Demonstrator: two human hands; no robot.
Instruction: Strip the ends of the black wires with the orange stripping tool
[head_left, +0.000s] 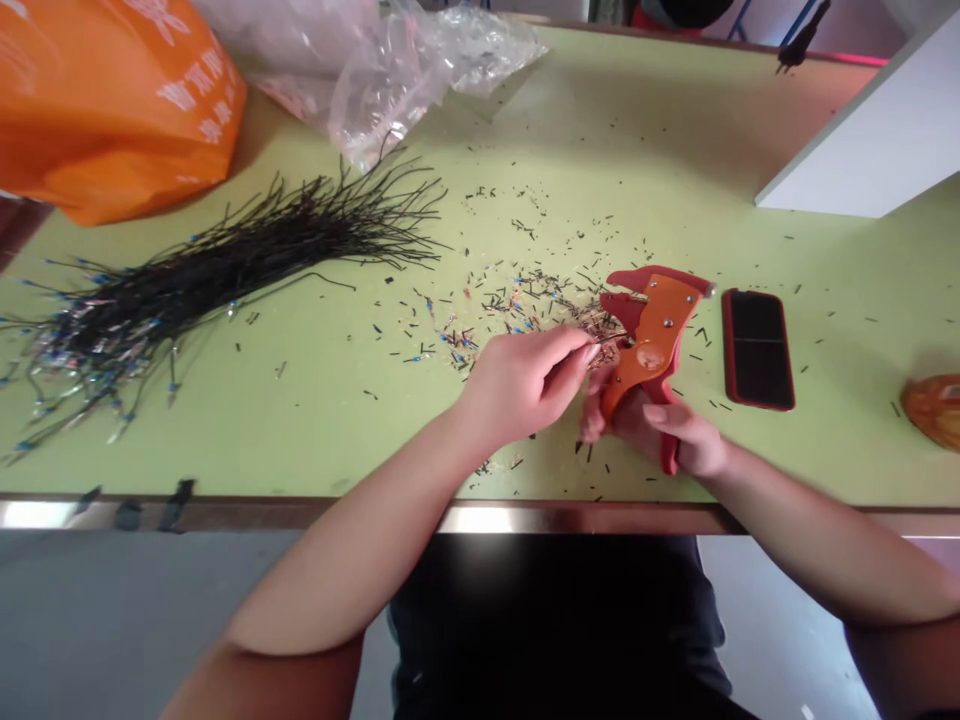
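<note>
My right hand (686,435) is wrapped around the handles of an orange and red wire stripper (664,330), whose jaws point left. Close beside the tool, my left hand (517,385) has thumb and forefinger pinched together. A short dark end, which looks like a black wire (619,338), runs from these fingertips to the stripper; most of it is hidden. Under and behind both hands lie many cut black scraps (536,290), some with blue bits. A thick bundle of black wires (247,250) rests to the left, with blue and shiny tips at its near-left end.
An orange bag (112,110) and clear plastic bags (405,70) occupy the back left. Right of the stripper lies a dark phone with a red edge (757,350). A white panel (870,130) stands at the back right, and an orange-brown object (934,410) sits at the far right.
</note>
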